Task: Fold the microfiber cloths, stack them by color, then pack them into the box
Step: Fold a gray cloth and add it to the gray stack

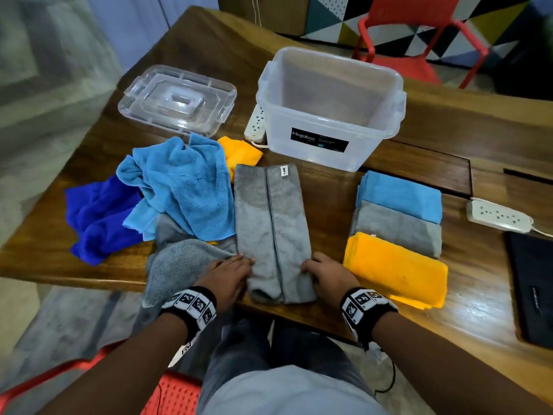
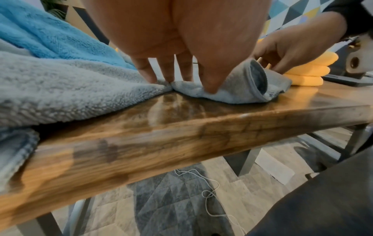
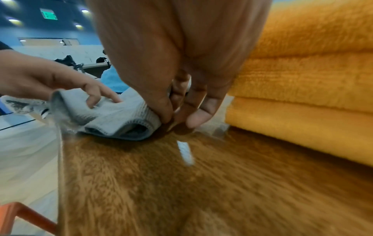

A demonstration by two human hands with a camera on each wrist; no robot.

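A grey cloth (image 1: 269,229), folded into a long strip, lies mid-table with its short end at the near edge. My left hand (image 1: 236,271) pinches its near-left corner, thumb on the cloth (image 2: 232,89) and fingers (image 2: 149,75) down at its side. My right hand (image 1: 317,271) pinches the near-right corner (image 3: 129,118) between thumb and fingers. Behind the strip stands the clear plastic box (image 1: 329,85), empty. At right lie folded light blue (image 1: 401,196), grey (image 1: 398,229) and orange (image 1: 395,271) cloths.
Loose cloths are heaped at left: light blue (image 1: 185,187), dark blue (image 1: 98,217), grey (image 1: 179,262), orange (image 1: 239,154). The box lid (image 1: 176,100) lies back left. Power strips (image 1: 256,124) (image 1: 496,218) and a dark flat case (image 1: 532,283) sit on the table.
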